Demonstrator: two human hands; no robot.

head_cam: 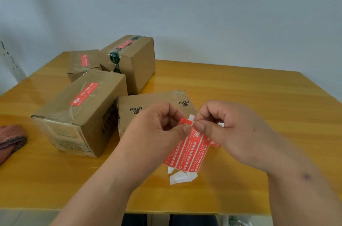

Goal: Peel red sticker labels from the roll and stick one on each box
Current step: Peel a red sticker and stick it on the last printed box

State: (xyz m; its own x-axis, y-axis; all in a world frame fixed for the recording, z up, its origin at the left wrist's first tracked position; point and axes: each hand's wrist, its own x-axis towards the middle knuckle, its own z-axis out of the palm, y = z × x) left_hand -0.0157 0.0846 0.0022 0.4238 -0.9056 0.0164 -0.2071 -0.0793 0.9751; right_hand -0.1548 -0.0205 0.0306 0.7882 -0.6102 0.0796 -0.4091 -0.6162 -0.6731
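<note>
Head view, looking down on a yellow wooden table [240, 96] against a pale wall. Both hands raised above the near part of the table, meeting over a strip of red sticker labels [187, 150]. Left hand [157, 126] pinching the top left of the strip between thumb and forefinger; right hand [227, 126] pinching the top of the strip just beside it, thumb pressed on the upper edge of one red label. Strip hanging down toward the table, with curled white backing paper [180, 177] at its lower end. Just behind the hands, a flat brown box [148, 101] printed FOCUS ON ME, with no red label visible on its exposed top. To the left, touching it, a large taped box [79, 114] with a red label on top. Farther back, a small box [83, 63] and a tall box [133, 59], each bearing a red label. At the far left edge, a reddish cloth item [10, 138], only partly visible.
</note>
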